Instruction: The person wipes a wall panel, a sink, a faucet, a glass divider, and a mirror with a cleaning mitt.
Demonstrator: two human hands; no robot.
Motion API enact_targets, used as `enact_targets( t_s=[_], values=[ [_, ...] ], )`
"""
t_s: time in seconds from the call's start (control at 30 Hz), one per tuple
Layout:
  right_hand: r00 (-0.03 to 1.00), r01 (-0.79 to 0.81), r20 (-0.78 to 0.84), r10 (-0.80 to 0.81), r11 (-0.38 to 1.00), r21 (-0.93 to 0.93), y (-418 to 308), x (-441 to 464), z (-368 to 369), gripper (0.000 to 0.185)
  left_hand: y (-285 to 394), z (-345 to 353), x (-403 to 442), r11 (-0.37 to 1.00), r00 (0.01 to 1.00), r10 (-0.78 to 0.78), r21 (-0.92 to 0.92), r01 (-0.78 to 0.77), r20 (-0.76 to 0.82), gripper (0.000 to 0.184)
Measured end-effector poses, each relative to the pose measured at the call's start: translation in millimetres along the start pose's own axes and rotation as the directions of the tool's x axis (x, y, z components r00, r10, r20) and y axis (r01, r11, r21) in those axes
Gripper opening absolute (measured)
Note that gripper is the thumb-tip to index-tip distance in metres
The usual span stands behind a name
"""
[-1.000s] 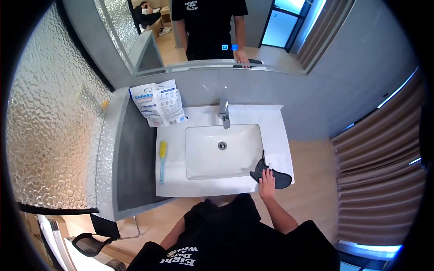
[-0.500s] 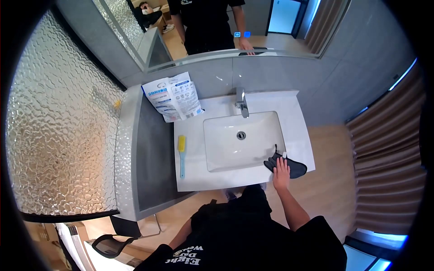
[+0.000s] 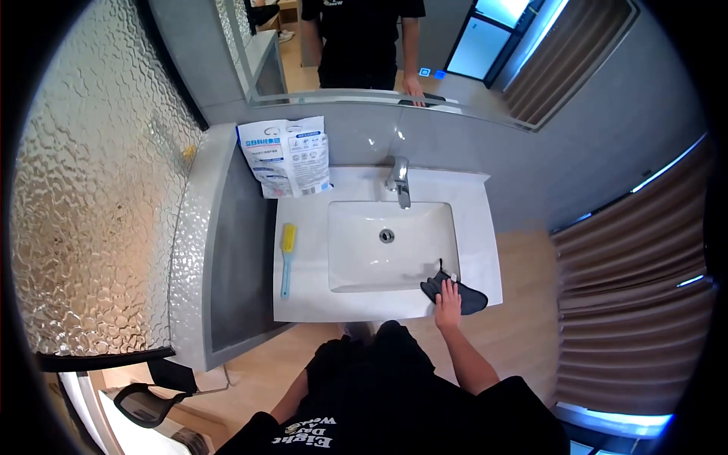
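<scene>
My right hand (image 3: 448, 302) lies with its fingers stretched out on a dark grey shoe (image 3: 474, 300). The shoe rests on the front right corner of the white counter (image 3: 364, 307), and one end juts over the basin's edge. A thin dark loop and a small white tab stand up from it near my fingertips. Of my left arm only the forearm (image 3: 294, 396) shows beside my dark shorts; the hand itself is hidden. On the counter's left side lies a brush (image 3: 287, 258) with yellow bristles and a light blue handle.
A white basin (image 3: 356, 250) is set in the counter, with a chrome faucet (image 3: 401, 182) behind it. At the back left stands a white and blue printed bag (image 3: 288, 159). A mirror (image 3: 447, 45) hangs above. Textured glass (image 3: 98, 212) borders the left, a brown curtain (image 3: 637, 288) the right.
The camera view has shifted, so the counter and basin sit farther left and the mirror shows more of the curtain. My right hand stays on the shoe.
</scene>
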State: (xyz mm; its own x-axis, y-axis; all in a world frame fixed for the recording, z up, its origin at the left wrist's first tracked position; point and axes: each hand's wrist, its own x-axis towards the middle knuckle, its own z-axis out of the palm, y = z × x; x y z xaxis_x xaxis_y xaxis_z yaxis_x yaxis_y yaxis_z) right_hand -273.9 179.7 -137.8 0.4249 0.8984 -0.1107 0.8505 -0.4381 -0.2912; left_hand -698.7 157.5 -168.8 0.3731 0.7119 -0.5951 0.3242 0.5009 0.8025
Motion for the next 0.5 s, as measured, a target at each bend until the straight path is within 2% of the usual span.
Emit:
enact_targets(
  t_s=[0.5],
  values=[
    [0.999,0.005,-0.054,0.001,0.995,0.097,-2.7,-3.1,-2.7,0.052,0.3,-23.6,-10.8,0.999,1.0,-0.005,0.046,0.005,0.006,0.05]
  ],
)
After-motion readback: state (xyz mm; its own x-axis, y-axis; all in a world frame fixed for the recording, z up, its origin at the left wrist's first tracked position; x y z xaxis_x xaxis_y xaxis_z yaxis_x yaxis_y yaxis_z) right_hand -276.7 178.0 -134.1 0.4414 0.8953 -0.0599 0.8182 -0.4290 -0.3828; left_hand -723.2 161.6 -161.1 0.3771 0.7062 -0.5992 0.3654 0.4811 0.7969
